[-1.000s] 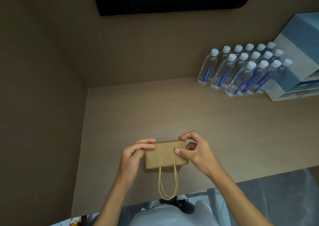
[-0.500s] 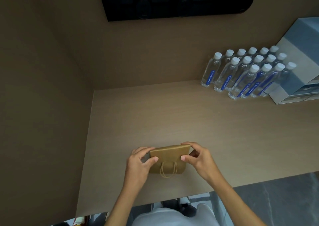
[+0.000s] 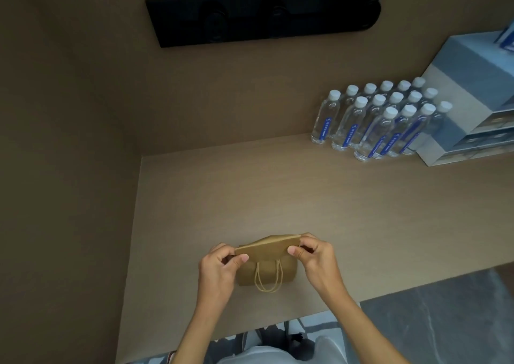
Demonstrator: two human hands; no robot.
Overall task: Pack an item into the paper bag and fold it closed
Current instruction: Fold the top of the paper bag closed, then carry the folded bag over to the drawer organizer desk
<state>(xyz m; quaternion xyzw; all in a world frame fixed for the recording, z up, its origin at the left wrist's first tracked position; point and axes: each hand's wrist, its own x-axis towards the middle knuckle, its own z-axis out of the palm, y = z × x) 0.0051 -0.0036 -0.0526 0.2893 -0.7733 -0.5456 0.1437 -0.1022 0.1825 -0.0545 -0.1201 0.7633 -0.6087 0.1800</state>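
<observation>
Both hands pinch the top edge of the small brown paper bag (image 3: 267, 263): the left hand (image 3: 219, 272) grips its left corner between thumb and fingers, and the right hand (image 3: 314, 255) grips the right corner the same way. The bag sits on the tan counter (image 3: 278, 196) near its front edge, close to the person. Half a second ago the bag lay flatter with its top folded down and the hands pressed against its sides; now the top edge is raised and bows slightly, and the two cord handles (image 3: 268, 277) hang down over the front face. At the far right stands a cluster of clear water bottles (image 3: 381, 121) with white caps and blue labels; their print is too small to read. Beside them rests a grey-blue box (image 3: 472, 85).
</observation>
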